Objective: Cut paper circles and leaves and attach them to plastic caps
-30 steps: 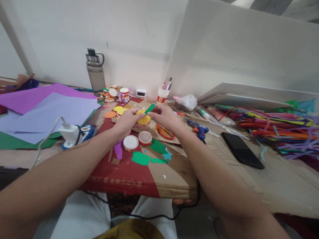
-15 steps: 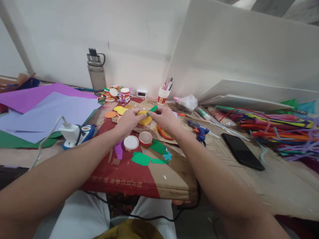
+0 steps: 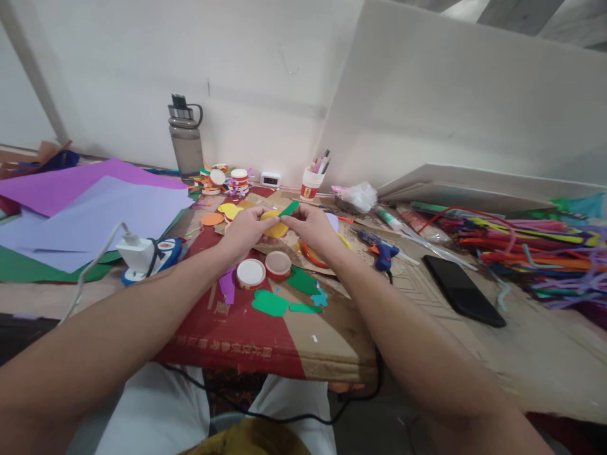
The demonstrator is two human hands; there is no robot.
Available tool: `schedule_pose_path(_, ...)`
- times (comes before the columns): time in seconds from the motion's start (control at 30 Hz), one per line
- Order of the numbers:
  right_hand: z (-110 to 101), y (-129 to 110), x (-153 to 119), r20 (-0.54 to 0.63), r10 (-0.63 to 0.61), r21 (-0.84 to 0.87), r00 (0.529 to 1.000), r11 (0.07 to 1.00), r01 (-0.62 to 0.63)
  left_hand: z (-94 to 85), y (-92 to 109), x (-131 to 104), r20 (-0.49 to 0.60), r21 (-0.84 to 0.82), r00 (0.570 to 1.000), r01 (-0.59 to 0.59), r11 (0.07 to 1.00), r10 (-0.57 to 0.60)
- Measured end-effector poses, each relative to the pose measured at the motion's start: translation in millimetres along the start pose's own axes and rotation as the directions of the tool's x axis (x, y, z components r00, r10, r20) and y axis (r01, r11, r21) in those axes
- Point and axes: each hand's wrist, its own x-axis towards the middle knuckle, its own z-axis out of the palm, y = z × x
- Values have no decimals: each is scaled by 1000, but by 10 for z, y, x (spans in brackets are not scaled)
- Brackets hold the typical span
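My left hand pinches a round yellow paper piece above the cardboard. Opposite it, my right hand has its fingers closed on a green paper strip, which slants up from the yellow piece. The thumbs nearly meet where the two papers touch; how they join there is hidden. Closer to me are two round paper-cup pieces, one with a white top and one showing a hollow inside. Green paper scraps, a blue flower-shaped cutout and a purple scrap lie around them.
A blue glue gun and a black phone lie to the right, before a heap of pipe cleaners. Leftward are a power adapter and coloured sheets. A water bottle and pen cup stand behind.
The green strip shows a little more above the yellow piece and lies at a slightly different angle. Both hands stay in nearly the same place; the view has shifted slightly.
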Motion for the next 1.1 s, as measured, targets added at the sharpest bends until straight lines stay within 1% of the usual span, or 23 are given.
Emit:
schedule_pose_path(0.07, 15, 1, -8, -97, 19, -47, 995, 999, -24, -20, -6, 9, -59, 135, 993, -90, 987, 99)
schedule_pose_path(0.1, 24, -2, -15, -139, 37, -62, 990, 997, -46, -33, -9, 16, -89, 216, 982, -145, 966, 168)
schedule_pose_path(0.13, 36, -6, -23, -154, 60, -63, 986, 995, -71, -46, -11, 24, -108, 295, 965, -198, 935, 238)
schedule_pose_path(0.17, 49, -10, -32, -138, 87, -39, 987, 995, -93, -58, -11, 31, -115, 365, 946, -243, 899, 302)
schedule_pose_path(0.23, 83, -20, -49, -40, 126, 88, 991, 989, -122, -67, -4, 31, -96, 473, 916, -302, 828, 389)
schedule_pose_path(0.3, 122, -23, -62, 50, 143, 258, 989, 954, -151, -51, 14, 7, -45, 574, 907, -320, 754, 418)
schedule_pose_path(0.33, 141, -20, -65, 68, 150, 324, 986, 932, -165, -35, 25, -11, -20, 616, 907, -319, 720, 420)
schedule_pose_path(0.4, 169, -6, -65, 65, 169, 387, 983, 904, -181, 3, 45, -49, 26, 664, 906, -331, 670, 421)
schedule_pose_path(0.47, 178, 15, -53, 28, 201, 399, 979, 896, -195, 28, 59, -75, 73, 662, 898, -369, 652, 434)
schedule_pose_path(0.53, 161, 36, -32, -9, 238, 419, 971, 883, -212, 22, 73, -78, 103, 625, 886, -412, 663, 453)
schedule_pose_path(0.6, 117, 51, -3, -30, 266, 446, 963, 866, -225, -18, 92, -57, 80, 574, 876, -430, 697, 476)
schedule_pose_path(0.67, 56, 61, 30, -56, 279, 453, 959, 863, -225, -83, 118, -16, -8, 543, 873, -406, 735, 487)
schedule_pose_path(0.77, -39, 64, 74, -126, 276, 456, 953, 869, -192, -186, 152, 63, -159, 582, 879, -284, 762, 449)
schedule_pose_path(0.8, -65, 63, 85, -146, 272, 460, 951, 870, -179, -216, 159, 88, -188, 587, 881, -254, 769, 434)
schedule_pose_path(0.87, -104, 58, 97, -168, 265, 460, 949, 873, -163, -262, 166, 129, -210, 601, 893, -204, 773, 398)
schedule_pose_path(0.97, -133, 48, 97, -173, 262, 419, 949, 892, -170, -305, 167, 164, -211, 628, 917, -138, 766, 339)
schedule_pose_path(1.1, -137, 25, 82, -174, 258, 382, 950, 907, -177, -345, 157, 191, -216, 640, 926, -106, 761, 311)
